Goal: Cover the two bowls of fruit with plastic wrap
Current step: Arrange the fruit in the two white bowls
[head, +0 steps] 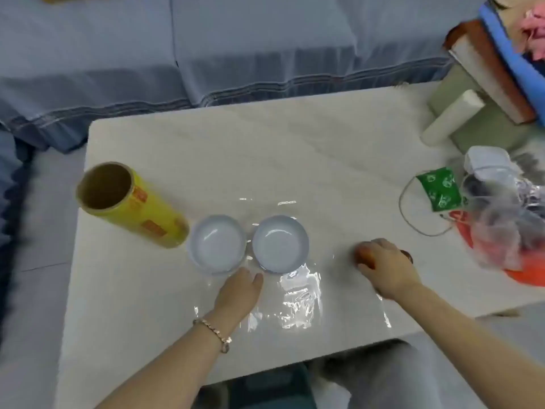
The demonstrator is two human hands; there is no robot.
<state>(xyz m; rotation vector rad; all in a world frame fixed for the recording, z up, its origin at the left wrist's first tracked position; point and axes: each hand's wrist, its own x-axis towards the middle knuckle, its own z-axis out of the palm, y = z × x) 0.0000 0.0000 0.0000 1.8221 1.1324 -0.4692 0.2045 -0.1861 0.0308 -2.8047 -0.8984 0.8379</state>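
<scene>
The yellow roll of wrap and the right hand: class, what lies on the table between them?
In the head view, two empty pale bowls, left and right, sit between the yellow roll and the right hand, resting on clear plastic film.

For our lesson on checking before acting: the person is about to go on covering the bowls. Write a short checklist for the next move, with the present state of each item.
1. Both bowls upright, side by side: ok. Left bowl and right bowl stand close together on the table.
2. Fruit in the bowls: not ok, both look empty.
3. Fruit in hand: ok, the right hand is closed over a reddish fruit; its kind cannot be told.
4. Plastic wrap ready: ok, a loose sheet lies under and in front of the bowls.
5. Roll out of the way: ok, the yellow roll lies left of the bowls.
6. Left hand free: ok, resting flat on the sheet.
</scene>
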